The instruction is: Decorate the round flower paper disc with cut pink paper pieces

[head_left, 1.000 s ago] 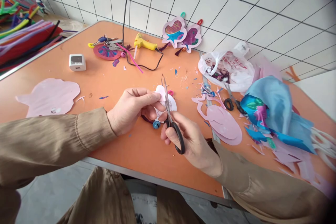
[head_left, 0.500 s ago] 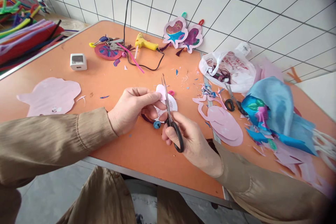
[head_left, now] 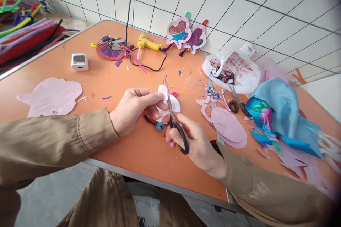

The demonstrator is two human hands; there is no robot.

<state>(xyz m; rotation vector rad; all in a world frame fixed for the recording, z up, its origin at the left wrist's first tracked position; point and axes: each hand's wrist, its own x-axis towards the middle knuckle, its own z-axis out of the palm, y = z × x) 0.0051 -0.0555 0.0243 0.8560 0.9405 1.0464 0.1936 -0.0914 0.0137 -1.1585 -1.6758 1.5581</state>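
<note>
My left hand pinches a small pale pink paper cutout just above the orange table. Black-handled scissors are gripped in my right hand, their blades closed and pointing up across the cutout. A small blue bell on a dark cord hangs under the cutout between my two hands.
A large pink paper shape lies at left, pink cutouts and second scissors at right. Blue fabric, a plastic bag, a yellow glue gun, keys, a white cube and pipe cleaners surround.
The scissor blades have closed a little on the cutout; both hands stay nearly in the same place.
</note>
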